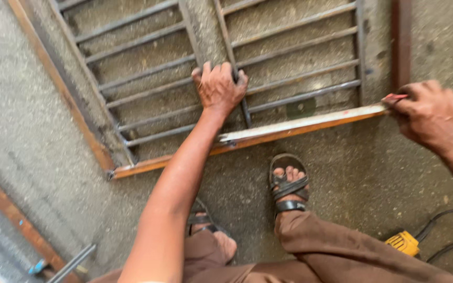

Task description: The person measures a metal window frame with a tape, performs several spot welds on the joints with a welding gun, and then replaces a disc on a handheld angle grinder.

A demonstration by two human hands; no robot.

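The rusty grey steel-bar window grille (226,73) across the upper frame looks heavy and rigid; the left hand (218,86) clasps a centre bar, and the right hand (433,115) pinches a small red-tipped tool (395,97) at the frame's right end.

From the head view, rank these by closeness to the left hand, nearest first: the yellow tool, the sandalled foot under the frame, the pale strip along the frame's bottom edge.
Measured from the left hand, which grips a bar of the metal grille:
1. Pale strip, just right of and below the wrist.
2. Sandalled foot, lower, on the concrete floor.
3. Yellow tool, far lower right by the black cables.
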